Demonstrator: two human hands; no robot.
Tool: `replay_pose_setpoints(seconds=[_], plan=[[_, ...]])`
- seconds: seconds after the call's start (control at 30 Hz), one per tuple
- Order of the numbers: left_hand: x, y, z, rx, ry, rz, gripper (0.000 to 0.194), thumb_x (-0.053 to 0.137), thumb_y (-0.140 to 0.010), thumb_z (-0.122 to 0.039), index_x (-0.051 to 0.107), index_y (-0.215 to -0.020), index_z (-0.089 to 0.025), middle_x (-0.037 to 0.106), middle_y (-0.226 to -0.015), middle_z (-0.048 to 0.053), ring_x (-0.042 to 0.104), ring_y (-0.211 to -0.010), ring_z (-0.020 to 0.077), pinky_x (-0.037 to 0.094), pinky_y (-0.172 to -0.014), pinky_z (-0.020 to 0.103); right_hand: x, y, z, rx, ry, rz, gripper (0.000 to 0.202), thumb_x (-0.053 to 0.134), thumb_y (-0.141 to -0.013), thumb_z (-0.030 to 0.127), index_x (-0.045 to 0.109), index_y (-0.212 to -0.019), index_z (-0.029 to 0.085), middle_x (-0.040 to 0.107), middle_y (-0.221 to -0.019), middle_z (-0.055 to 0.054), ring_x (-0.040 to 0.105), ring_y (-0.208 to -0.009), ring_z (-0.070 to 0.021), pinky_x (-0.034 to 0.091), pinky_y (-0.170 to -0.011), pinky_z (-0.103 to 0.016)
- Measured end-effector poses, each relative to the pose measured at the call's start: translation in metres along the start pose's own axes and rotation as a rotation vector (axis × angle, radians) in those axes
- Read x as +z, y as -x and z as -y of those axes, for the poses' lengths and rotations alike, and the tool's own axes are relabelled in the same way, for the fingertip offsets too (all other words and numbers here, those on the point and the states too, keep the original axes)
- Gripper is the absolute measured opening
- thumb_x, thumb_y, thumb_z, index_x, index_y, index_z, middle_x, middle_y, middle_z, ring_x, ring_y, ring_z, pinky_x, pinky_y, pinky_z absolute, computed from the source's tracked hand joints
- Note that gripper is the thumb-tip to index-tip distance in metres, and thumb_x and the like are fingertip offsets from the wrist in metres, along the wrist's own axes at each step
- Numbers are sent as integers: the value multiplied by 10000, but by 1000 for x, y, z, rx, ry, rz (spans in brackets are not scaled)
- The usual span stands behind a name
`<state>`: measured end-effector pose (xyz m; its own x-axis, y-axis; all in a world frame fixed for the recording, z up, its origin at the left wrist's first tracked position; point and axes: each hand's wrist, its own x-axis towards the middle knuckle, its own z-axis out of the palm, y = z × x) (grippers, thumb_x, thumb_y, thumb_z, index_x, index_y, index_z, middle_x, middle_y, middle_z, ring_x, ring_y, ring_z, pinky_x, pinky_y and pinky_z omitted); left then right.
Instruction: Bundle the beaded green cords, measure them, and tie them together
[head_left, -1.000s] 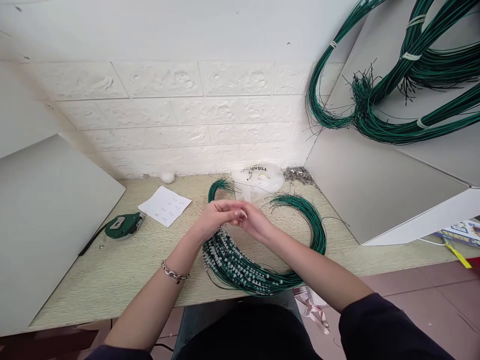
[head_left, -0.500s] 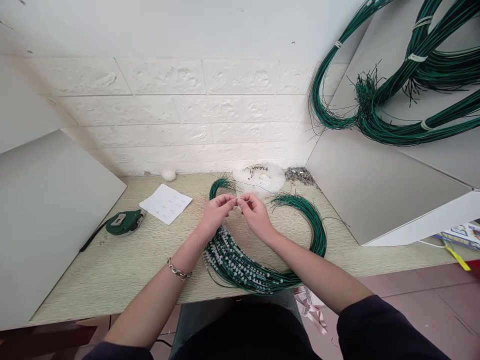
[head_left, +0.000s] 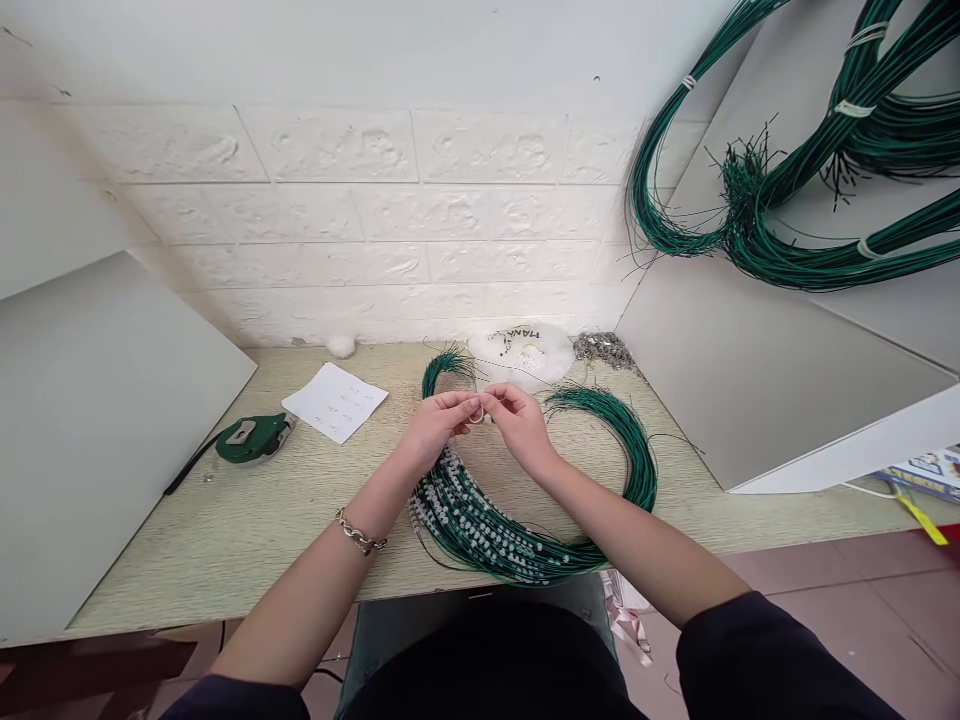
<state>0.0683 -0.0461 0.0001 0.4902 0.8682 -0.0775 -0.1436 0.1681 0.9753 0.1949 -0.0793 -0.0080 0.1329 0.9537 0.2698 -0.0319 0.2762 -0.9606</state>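
Observation:
My left hand (head_left: pixel 444 418) and my right hand (head_left: pixel 519 420) meet fingertip to fingertip above the table. Between them they pinch a small pale loop (head_left: pixel 477 415), like a rubber band or thin tie. Around and below my hands lies a curved bundle of green wires (head_left: pixel 637 450), open at the back, its loose ends fanned out at both tips. Many small white beads or buds (head_left: pixel 480 525) dot the bundle's left and front part. A white round dish or bag with black lettering (head_left: pixel 529 355) rests just behind my hands.
On the left are a white paper with writing (head_left: pixel 335 402) and a green tape measure (head_left: pixel 253 438). More green wire bundles (head_left: pixel 795 180) lie at the upper right on a grey board. Small silvery bits (head_left: pixel 602 348) are heaped by the wall. Grey panels flank the table (head_left: pixel 300 530).
The pale loop now shows more clearly below my fingertips, and my fingers have shifted slightly. The whole view has moved a little.

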Motion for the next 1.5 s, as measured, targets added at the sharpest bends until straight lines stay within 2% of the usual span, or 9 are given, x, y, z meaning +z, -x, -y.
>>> replay_pose_setpoints(seconds=[0.3,0.6,0.77,0.87,0.97,1.07,1.2,1.37,1.5], plan=[[-2,-1,-1,-148,149,82,257,677,-633,-318,589,-773,-121,570,-724,16,565,-663,89,363,-529,163,-4,-2,2,61,16,23,203,589,-675,368,549,-713,173,542,-623,19,474,-554,-93,382,-537,-229],[0,3,-7,-81,28,164,216,607,-698,-323,570,-723,-112,552,-694,10,537,-652,70,387,-570,169,-4,-4,3,123,-101,72,213,585,-675,374,566,-702,163,533,-549,26,481,-509,-93,388,-528,-240],[2,4,-8,-233,160,141,185,568,-719,-284,560,-807,-121,592,-776,59,588,-718,133,442,-622,225,-5,-5,1,156,-78,37,197,621,-635,354,604,-676,162,586,-651,7,511,-616,-104,403,-608,-242],[3,4,-8,-297,279,195,153,527,-742,-285,524,-764,-133,517,-627,7,544,-576,99,445,-573,226,-6,-5,-2,140,-45,56,191,613,-648,350,613,-699,166,589,-669,6,511,-639,-106,400,-625,-240],[3,6,-7,-254,266,183,167,558,-733,-287,486,-703,-140,317,-494,-67,350,-411,31,399,-492,184,-6,-5,-3,118,-27,56,184,588,-676,352,601,-692,169,576,-657,9,490,-626,-97,384,-602,-228],[4,6,-6,-174,141,154,229,570,-726,-353,490,-698,-141,247,-474,-81,252,-399,23,379,-487,174,-6,-6,-3,100,-21,56,193,563,-699,361,577,-665,171,560,-634,15,464,-593,-88,368,-575,-220],[2,5,-5,-64,-51,140,280,556,-717,-420,517,-709,-143,255,-457,-79,262,-416,35,374,-513,185,-6,-6,-2,110,-27,53,218,565,-692,377,559,-645,165,535,-609,17,447,-576,-86,360,-561,-220],[0,2,-7,-31,-231,102,308,569,-684,-439,518,-693,-135,517,-678,-2,455,-516,54,360,-517,187,-7,-6,-1,82,44,60,207,554,-700,372,555,-669,168,522,-583,21,458,-574,-96,370,-580,-233],[3,2,-6,14,-187,27,263,551,-695,-396,481,-649,-147,376,-491,-53,331,-419,41,286,-443,176,-8,-6,-1,17,185,78,169,522,-733,330,569,-708,170,552,-636,8,501,-623,-111,390,-614,-243]])
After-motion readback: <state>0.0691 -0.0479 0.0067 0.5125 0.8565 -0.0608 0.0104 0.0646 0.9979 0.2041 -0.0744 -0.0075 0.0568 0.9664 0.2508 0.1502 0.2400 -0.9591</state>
